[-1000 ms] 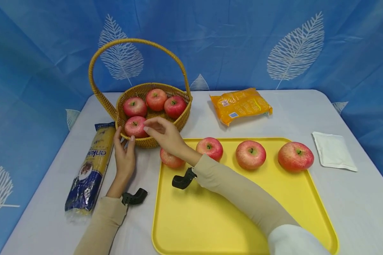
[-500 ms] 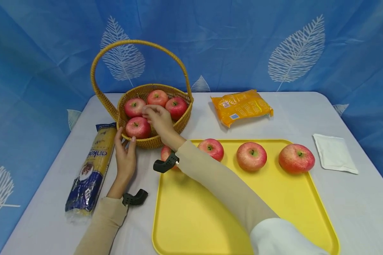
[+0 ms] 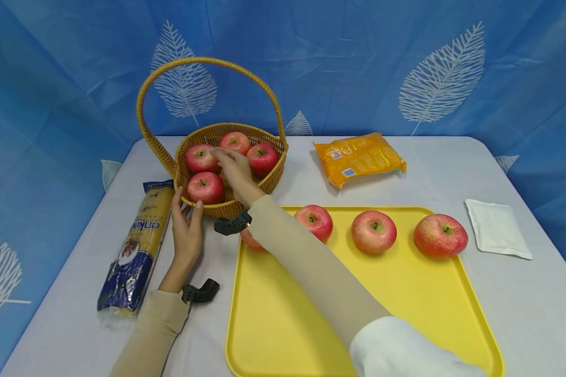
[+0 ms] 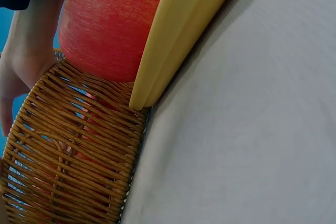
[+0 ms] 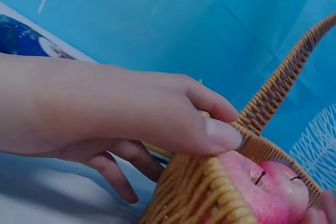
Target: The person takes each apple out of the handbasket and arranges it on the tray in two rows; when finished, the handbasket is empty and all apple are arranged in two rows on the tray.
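Leftmost on the white table lies a noodle packet, and beside it the person's left hand rests with straight, relaxed fingers against the outer wall of the wicker basket, holding nothing. Inside the basket sit four red apples; the right hand reaches among them, its fingertips touching the rear-left apple, though whether they have closed on it cannot be told. That apple looks firm, smooth and fairly weighty, likely to roll, so a wide grasp around its middle seems soundest. Further right, the yellow tray carries more apples in a row, with an orange packet behind and a white pouch at far right.
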### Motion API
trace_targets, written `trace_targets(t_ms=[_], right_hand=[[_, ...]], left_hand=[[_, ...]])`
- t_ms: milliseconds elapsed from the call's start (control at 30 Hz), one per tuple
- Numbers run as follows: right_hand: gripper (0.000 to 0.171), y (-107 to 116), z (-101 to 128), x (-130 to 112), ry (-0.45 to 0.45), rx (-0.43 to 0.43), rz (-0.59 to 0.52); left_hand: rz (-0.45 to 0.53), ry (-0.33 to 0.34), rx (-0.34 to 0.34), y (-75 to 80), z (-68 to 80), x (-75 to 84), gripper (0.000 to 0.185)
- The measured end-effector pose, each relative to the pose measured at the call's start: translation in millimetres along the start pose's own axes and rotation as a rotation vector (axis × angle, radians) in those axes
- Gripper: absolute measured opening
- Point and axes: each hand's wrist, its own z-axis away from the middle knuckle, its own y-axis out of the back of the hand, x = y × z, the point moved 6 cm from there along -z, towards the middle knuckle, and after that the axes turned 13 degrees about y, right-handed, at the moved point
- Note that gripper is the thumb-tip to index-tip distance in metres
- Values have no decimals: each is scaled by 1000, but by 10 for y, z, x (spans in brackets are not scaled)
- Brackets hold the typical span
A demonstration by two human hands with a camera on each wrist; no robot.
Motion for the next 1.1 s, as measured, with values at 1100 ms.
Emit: trace_targets(t_ms=[1100], right_hand=[[80,-252,68,191,-183,-594,326]], left_hand=[[7,-6,-35,-13,147,307,57]])
